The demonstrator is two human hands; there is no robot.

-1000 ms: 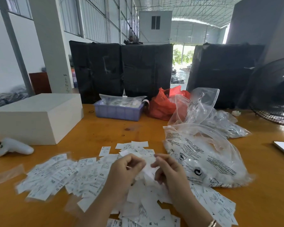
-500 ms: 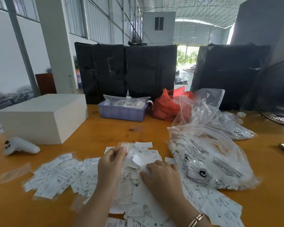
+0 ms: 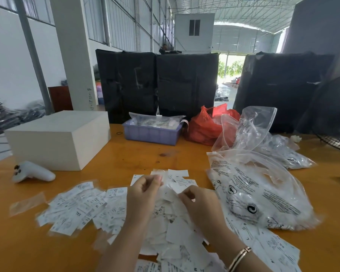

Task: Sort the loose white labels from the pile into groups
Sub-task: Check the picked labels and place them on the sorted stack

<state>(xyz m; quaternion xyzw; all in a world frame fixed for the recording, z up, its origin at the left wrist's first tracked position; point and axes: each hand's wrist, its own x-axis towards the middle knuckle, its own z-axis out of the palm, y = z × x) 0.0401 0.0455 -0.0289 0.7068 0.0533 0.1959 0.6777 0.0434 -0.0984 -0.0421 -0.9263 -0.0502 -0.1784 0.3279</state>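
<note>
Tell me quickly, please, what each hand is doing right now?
Left hand: pinching a label.
Right hand: fingers curled on labels in the pile.

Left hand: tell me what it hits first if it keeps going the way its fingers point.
Likely the loose white labels just beyond the left hand, then bare table before the purple tray; depth is uncertain.

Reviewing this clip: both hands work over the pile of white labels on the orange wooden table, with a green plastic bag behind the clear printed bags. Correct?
Not quite. In the head view the plastic bag behind the clear printed bags is red, not green. Left hand and right hand do work over the white paper labels on the orange wooden table.
</note>
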